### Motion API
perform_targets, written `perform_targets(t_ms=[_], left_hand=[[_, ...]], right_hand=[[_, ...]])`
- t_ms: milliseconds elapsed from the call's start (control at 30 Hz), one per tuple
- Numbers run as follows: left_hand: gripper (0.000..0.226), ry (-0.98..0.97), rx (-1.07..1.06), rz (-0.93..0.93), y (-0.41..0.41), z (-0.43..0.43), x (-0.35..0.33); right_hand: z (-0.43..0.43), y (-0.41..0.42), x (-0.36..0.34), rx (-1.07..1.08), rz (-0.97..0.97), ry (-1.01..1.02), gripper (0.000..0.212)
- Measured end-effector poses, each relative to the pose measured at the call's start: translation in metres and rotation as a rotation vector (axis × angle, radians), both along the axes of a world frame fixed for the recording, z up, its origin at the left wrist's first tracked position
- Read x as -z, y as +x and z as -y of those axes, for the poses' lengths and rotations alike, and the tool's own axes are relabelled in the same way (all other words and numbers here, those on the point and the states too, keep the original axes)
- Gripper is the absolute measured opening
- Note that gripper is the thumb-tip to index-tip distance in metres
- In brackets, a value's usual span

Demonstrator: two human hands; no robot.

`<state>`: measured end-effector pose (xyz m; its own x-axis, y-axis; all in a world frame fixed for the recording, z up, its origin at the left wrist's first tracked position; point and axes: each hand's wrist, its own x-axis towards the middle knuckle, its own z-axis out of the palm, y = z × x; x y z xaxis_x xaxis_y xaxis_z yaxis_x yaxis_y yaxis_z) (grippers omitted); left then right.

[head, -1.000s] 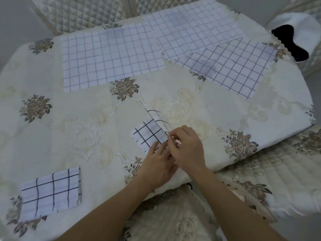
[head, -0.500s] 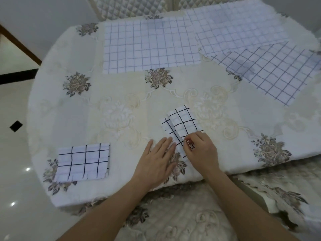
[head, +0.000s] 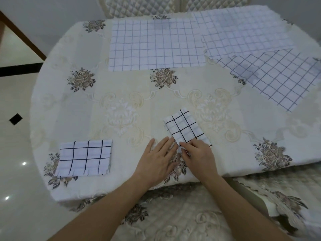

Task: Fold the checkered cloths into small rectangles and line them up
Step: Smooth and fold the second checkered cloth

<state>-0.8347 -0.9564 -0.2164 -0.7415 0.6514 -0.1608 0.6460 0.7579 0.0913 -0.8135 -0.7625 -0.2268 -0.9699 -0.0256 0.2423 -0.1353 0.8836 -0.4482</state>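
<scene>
A small folded checkered cloth (head: 185,127) with black lines lies tilted near the table's front edge. My right hand (head: 198,153) pinches its near corner. My left hand (head: 159,160) rests flat on the tablecloth just left of it, fingers spread, fingertips at the cloth's near edge. A second folded checkered cloth (head: 85,158) lies at the front left. Three unfolded checkered cloths lie flat at the back: one in the middle (head: 154,46), one at the back right (head: 243,32), and one with darker lines on the right (head: 281,79), partly overlapping.
The round table (head: 121,101) wears a cream floral tablecloth. Quilted chair backs (head: 132,6) stand behind it. A quilted seat cushion (head: 182,214) is below my arms. Glossy floor (head: 15,136) lies to the left.
The folded cloth has been laid flatter and its flap closed. The view shifted left, showing the floor. My left hand slid off the cloth to rest beside it.
</scene>
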Motion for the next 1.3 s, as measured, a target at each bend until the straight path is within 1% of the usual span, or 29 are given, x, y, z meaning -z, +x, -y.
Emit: perform_targets(t_ms=[100, 167, 267, 300, 333, 400, 533, 633, 800, 833, 933, 967, 1033, 1133, 1200, 1300], left_hand=[[0.063, 0.01, 0.003, -0.002, 0.0, 0.0, -0.001], [0.059, 0.076, -0.011, -0.01, 0.0, -0.001, -0.004], [0.037, 0.361, -0.18, -0.049, -0.011, -0.005, -0.012], [0.032, 0.428, -0.23, -0.075, -0.018, -0.008, -0.014], [0.031, 0.451, -0.252, -0.097, -0.027, -0.012, -0.015], [0.04, 0.412, -0.224, -0.121, -0.047, -0.025, -0.015], [0.054, 0.201, -0.158, -0.026, -0.07, -0.049, -0.003], [0.061, 0.074, -0.143, -0.026, -0.067, -0.049, 0.009], [0.064, 0.038, -0.139, -0.041, -0.065, -0.048, 0.015], [0.065, 0.035, -0.147, -0.033, -0.064, -0.05, 0.015], [0.069, 0.014, -0.182, -0.039, -0.062, -0.053, 0.01], [0.071, 0.009, -0.199, -0.037, -0.06, -0.053, 0.008], [0.068, 0.004, -0.233, -0.032, -0.058, -0.054, 0.005], [0.071, 0.006, -0.277, -0.011, -0.056, -0.056, 0.004], [0.069, -0.011, -0.297, -0.029, -0.056, -0.057, 0.006], [0.071, -0.054, -0.326, -0.047, -0.057, -0.057, 0.007]], right_hand=[[0.001, -0.001, 0.0, 0.0, 0.014, -0.001, 0.02], [0.002, -0.001, 0.0, -0.001, 0.031, -0.008, 0.02], [0.002, -0.001, -0.004, -0.006, 0.063, -0.046, 0.024], [0.003, -0.001, -0.005, -0.009, 0.07, -0.06, 0.026], [0.003, -0.001, -0.006, -0.013, 0.073, -0.073, 0.027], [0.004, -0.001, -0.009, -0.024, 0.078, -0.096, 0.028], [0.001, -0.002, -0.009, -0.06, 0.091, -0.104, 0.032], [-0.003, 0.0, -0.009, -0.057, 0.12, -0.12, 0.032], [-0.011, -0.003, -0.017, -0.076, 0.165, -0.148, 0.031], [-0.014, -0.005, -0.022, -0.073, 0.141, -0.135, 0.03], [-0.017, -0.021, -0.037, -0.075, -0.032, -0.096, 0.023], [-0.015, -0.03, -0.039, -0.092, -0.07, -0.094, 0.026], [-0.006, -0.052, -0.038, -0.172, -0.053, -0.054, 0.044], [0.002, -0.079, -0.023, -0.29, 0.177, 0.07, 0.072], [-0.007, -0.086, -0.006, -0.312, 0.287, 0.14, 0.081], [-0.036, -0.085, 0.008, -0.323, 0.254, 0.317, 0.086]])
